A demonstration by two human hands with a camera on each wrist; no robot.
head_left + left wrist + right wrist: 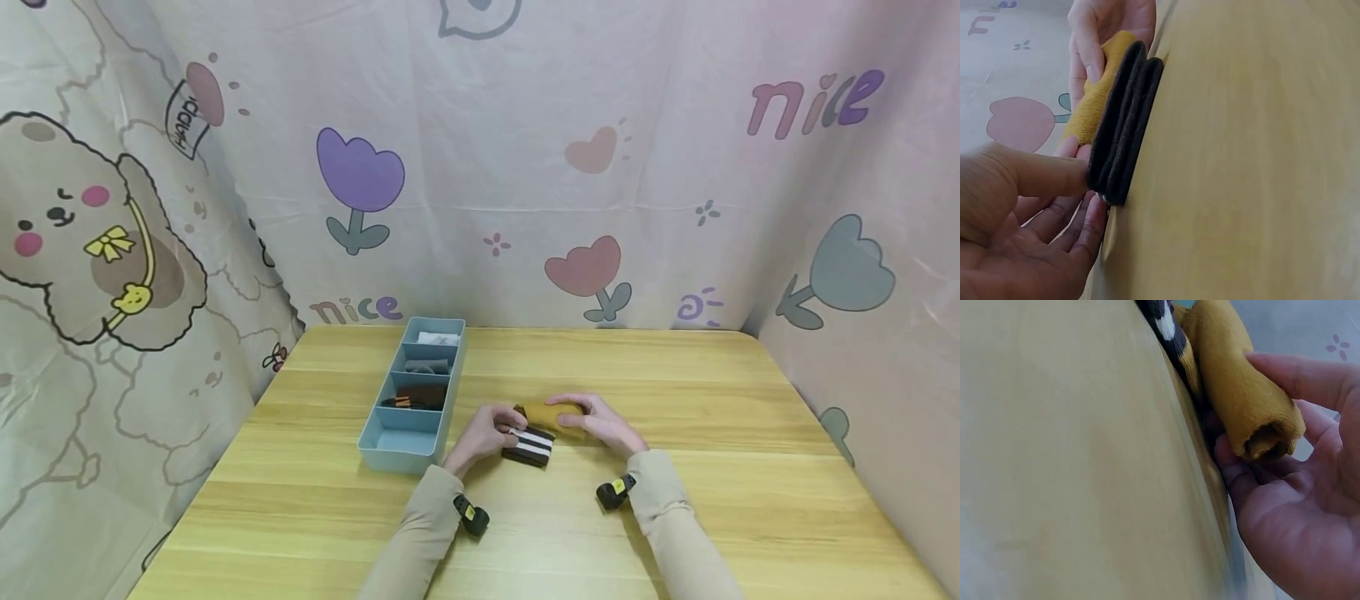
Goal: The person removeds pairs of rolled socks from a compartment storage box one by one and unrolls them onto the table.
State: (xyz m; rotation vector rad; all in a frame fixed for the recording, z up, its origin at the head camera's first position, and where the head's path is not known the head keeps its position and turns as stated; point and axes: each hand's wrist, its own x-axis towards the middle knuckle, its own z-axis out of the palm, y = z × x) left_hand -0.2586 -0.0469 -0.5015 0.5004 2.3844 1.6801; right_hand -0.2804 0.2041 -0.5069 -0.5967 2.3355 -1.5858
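Note:
A folded dark brown sock (529, 446) with white stripes lies low over the table, its layers stacked as the left wrist view shows. My left hand (489, 431) pinches its left end, thumb (1054, 175) on one face and fingers beneath. Right behind it is a rolled mustard-yellow knit sock (1229, 375), its open roll end facing the right wrist camera. My right hand (596, 419) grips this roll from the right, with thumb and fingers on opposite sides. In the left wrist view the two socks lie against each other, and the left fingertips reach the yellow one.
A light blue box (401, 461) with several compartments in a row stands left of my hands. From the back, it holds a white folded item (438, 339), a grey one (427, 367) and a brown one (420, 397) with orange marks. A printed curtain (480, 167) hangs behind the wooden table (300, 517).

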